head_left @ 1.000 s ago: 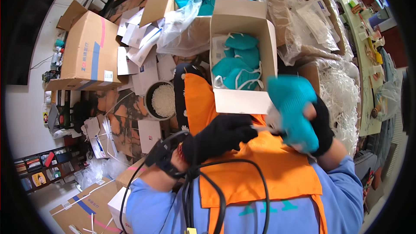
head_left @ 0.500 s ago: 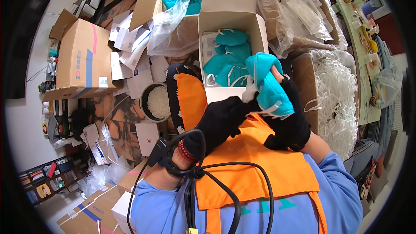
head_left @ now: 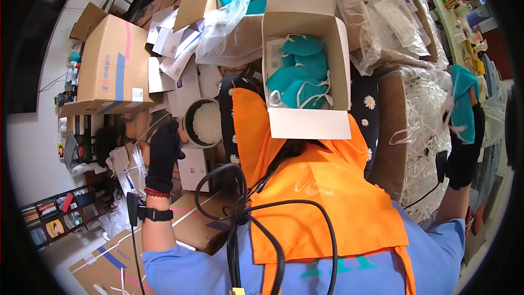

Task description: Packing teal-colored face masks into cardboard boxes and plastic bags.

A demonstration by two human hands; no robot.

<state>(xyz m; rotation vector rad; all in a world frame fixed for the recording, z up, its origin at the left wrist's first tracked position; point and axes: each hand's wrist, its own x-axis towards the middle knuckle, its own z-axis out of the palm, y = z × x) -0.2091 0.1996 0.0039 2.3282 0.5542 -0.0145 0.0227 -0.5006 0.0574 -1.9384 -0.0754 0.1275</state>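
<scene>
Head view: we see right hand (head_left: 464,147), black-gloved, clamped on teal mask (head_left: 463,104) far right above shredded paper (head_left: 426,125). Left hand (head_left: 162,153) apart, fingers loose, near bowl (head_left: 204,123). White box (head_left: 305,60) holds more masks.

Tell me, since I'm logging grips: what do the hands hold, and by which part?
The right hand grips a teal face mask by its lower end. The left hand holds nothing.

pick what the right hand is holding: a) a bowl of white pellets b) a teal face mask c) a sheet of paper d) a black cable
b: the gloved right hand holds a teal face mask out over the box of shredded white paper.
</scene>
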